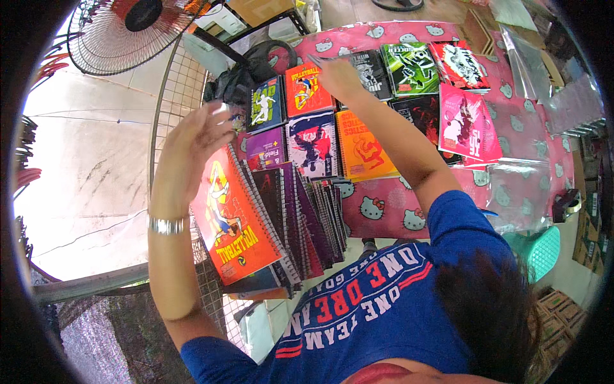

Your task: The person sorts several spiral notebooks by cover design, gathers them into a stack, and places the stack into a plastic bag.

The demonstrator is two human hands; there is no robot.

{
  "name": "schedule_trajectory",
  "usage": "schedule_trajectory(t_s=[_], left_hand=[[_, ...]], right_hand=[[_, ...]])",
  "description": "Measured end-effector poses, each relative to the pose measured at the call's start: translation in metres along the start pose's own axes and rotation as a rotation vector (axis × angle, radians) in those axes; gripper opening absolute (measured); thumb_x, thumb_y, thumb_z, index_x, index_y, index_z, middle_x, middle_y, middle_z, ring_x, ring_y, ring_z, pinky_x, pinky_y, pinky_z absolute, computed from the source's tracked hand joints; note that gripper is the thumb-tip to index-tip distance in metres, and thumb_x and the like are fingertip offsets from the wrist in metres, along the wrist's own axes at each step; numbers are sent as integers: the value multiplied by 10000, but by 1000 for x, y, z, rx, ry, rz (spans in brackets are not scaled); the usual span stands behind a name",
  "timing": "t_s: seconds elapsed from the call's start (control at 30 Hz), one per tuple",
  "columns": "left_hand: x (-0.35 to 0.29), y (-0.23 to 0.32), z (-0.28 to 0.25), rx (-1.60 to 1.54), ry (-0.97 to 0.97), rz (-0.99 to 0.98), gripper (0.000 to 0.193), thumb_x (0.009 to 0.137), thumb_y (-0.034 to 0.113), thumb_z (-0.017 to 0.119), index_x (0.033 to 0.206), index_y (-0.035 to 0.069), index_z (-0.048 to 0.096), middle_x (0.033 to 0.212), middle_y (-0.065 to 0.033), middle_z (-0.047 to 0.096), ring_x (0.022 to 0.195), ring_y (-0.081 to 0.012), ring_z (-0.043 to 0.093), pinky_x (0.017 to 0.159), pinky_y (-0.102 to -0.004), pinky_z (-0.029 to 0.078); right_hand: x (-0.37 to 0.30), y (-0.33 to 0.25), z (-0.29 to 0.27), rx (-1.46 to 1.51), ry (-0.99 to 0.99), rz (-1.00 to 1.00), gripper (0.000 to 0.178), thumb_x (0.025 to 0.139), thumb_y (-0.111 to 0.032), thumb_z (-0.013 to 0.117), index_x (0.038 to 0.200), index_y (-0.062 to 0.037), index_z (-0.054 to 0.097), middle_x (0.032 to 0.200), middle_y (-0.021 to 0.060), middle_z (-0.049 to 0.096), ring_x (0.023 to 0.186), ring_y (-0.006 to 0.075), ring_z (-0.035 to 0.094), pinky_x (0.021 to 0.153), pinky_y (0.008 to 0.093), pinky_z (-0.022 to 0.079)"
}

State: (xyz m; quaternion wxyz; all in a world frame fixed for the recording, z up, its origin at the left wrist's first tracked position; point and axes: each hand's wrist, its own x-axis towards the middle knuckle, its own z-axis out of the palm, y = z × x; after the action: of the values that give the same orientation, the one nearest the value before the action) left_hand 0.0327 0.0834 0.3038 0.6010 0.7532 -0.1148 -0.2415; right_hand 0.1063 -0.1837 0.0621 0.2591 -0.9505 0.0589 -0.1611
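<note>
Fingers (pixel 322 67) of the right hand (pixel 343 82) reach to the upper right corner of an orange spiral notebook (pixel 306 95) on the table; whether they pinch its edge or only rest there, I cannot tell. Fingers of the left hand (pixel 198 131), blurred, are loosely spread with nothing seen between them, just above the top end of an orange-covered notebook (pixel 231 224). That one lies uppermost on a fanned stack of spiral notebooks (pixel 307 221), their wire-bound edges stepping rightward toward the person's front; what bears the stack is hidden.

Beyond, covers sit edge to edge: a dark blue notebook (pixel 265 109) directly left of the orange one, a purple notebook (pixel 263 148) and a white-and-navy notebook (pixel 313 153) below, then a yellow-orange notebook (pixel 364 153) under the right forearm. A pink notebook (pixel 462 121) overlaps its neighbours at the right end, leaving little room between covers.

More room shows on the pink tablecloth (pixel 393 206), in a strip from the yellow-orange notebook to the near table edge. Clear plastic (pixel 521 192) covers part of the right side. A wire mesh (pixel 167 115) rises close along the left hand's outer side.
</note>
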Motion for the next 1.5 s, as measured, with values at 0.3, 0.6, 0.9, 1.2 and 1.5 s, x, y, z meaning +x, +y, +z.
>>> schedule_trajectory(t_s=[0.3,0.6,0.9,1.2,1.5], left_hand=[[-15,38,12,-57,434,418,437,820,-40,554,1244,-8,455,1170,-141,581,1033,-243,596,871,-377,508],[-148,-71,-20,196,603,105,734,798,-36,557,1454,34,234,1444,-156,381,1280,-238,403,1051,-341,327],[-148,-79,-29,-42,488,3,464,909,79,523,1352,-12,422,1373,-124,460,1256,-202,438,1055,-325,329],[-150,-66,-58,-424,526,54,793,887,705,282,1434,133,343,1481,-99,337,1348,-282,308,1089,-526,215],[-144,-73,-16,232,479,3,760,848,69,625,1476,70,198,1352,-154,460,1145,-212,495,940,-331,419]], right_hand=[[-28,-30,-116,907,218,-744,479,801,-218,697,1226,-57,547,1246,144,575,1145,229,557,949,359,451],[-52,198,-52,-527,-676,63,856,742,-126,625,1479,-155,191,1551,103,140,1353,446,261,1069,528,332],[-29,211,-88,-220,-226,-265,175,758,-175,570,841,-36,636,818,227,631,777,401,614,742,485,476],[-123,-192,-178,614,501,-998,152,818,-159,532,911,-55,593,674,69,616,599,272,632,547,401,512],[-50,42,-149,233,391,-391,322,797,-250,609,987,11,615,874,174,662,732,251,668,587,385,530]])
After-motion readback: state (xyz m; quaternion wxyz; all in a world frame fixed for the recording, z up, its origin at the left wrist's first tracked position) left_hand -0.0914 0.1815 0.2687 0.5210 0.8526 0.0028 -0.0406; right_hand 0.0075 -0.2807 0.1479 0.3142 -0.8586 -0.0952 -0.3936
